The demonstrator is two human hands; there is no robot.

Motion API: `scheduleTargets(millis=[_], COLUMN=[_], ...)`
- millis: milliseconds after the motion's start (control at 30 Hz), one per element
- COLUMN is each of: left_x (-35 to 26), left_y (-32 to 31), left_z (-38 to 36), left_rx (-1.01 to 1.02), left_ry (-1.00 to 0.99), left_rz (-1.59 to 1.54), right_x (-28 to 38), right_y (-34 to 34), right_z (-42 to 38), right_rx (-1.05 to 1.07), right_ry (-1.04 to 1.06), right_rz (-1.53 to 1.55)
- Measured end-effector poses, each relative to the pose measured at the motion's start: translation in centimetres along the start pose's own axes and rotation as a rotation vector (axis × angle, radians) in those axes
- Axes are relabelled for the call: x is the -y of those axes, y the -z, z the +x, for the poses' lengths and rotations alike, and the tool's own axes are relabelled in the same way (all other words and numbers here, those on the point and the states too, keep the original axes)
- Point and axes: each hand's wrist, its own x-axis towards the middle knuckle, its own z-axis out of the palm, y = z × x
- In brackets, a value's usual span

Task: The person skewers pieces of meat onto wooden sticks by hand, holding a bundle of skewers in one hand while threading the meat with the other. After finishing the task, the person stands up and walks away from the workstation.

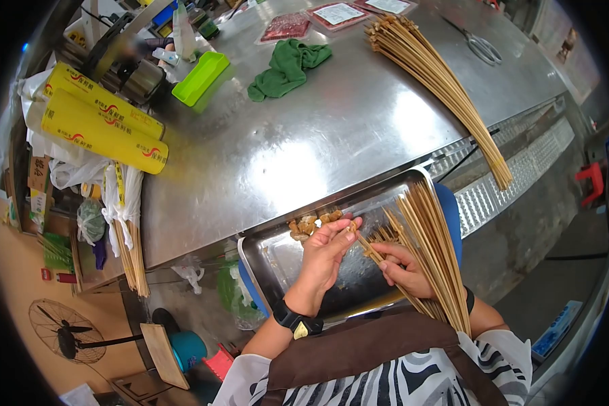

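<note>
Over a metal tray (277,260), my left hand (328,249) pinches a small brown food piece (351,228) at the tip of a thin stick. My right hand (404,269) is closed around the stick (375,256) lower down, its fingers beside a bundle of long wooden skewers (436,250). That bundle leans across the right side of the tray, toward the apron. Several brown food pieces (304,225) lie at the tray's far edge, just beyond my left hand.
The steel table (250,155) holds yellow film rolls (105,132), a green container (201,78), a green cloth (287,68), packed meat (284,28), a second skewer bundle (446,88) overhanging the edge, and scissors (482,47). A fan (66,333) stands at lower left.
</note>
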Motion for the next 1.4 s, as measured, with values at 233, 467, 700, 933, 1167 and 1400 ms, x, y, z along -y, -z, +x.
scheduleTargets(millis=[233, 467, 700, 933, 1167, 1400], left_x=[-0.3, -0.5, 0.1, 0.0, -0.4, -0.5], left_y=[-0.5, -0.9, -0.2, -1.0, -1.4, -1.6], left_z=[-0.4, -0.4, -0.4, -0.6, -0.6, -0.5], left_rx=[0.091, 0.011, -0.065, -0.020, -0.017, -0.051], left_ry=[-0.044, -0.003, -0.231, -0.318, -0.257, -0.181], left_rz=[0.046, 0.039, 0.550, 0.579, 0.475, 0.412], right_x=[-0.2, 0.0, -0.2, 0.0, -0.3, -0.2], right_y=[0.0, 0.0, 0.0, 0.1, 0.1, 0.0], right_z=[-0.1, -0.1, -0.3, -0.2, -0.2, -0.1], right_rx=[-0.011, -0.005, 0.013, -0.007, -0.022, -0.024], right_ry=[0.011, 0.047, 0.092, 0.056, 0.052, 0.000], right_rz=[0.018, 0.034, 0.052, 0.031, 0.044, 0.067])
